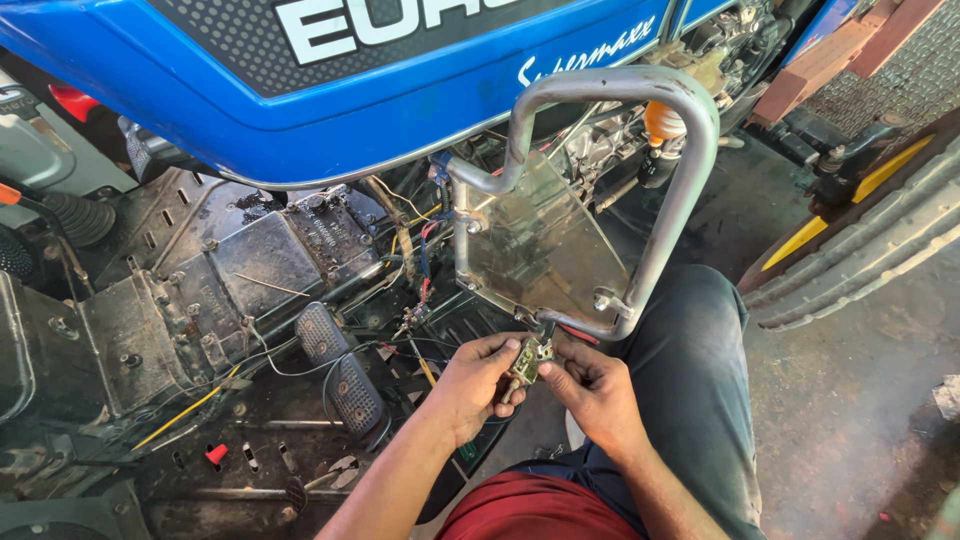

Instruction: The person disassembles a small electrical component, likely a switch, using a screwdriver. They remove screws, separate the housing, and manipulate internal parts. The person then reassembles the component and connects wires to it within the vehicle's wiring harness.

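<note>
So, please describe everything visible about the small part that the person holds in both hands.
The small part is a compact, pale metallic and greenish block, apparently an electrical component with terminals, looking worn and dirty. The left hand and right hand pinch it between their fingertips. It sits below the grey tube frame with its clear panel; dark wires seem to reach it from above.

We see glossy blue painted metal on the bodywork [330, 110] at twelve o'clock. The grey tube guard [690, 170] looks smooth and matt; the two pedals [340, 365] at eight o'clock show ribbed rubber.
</note>
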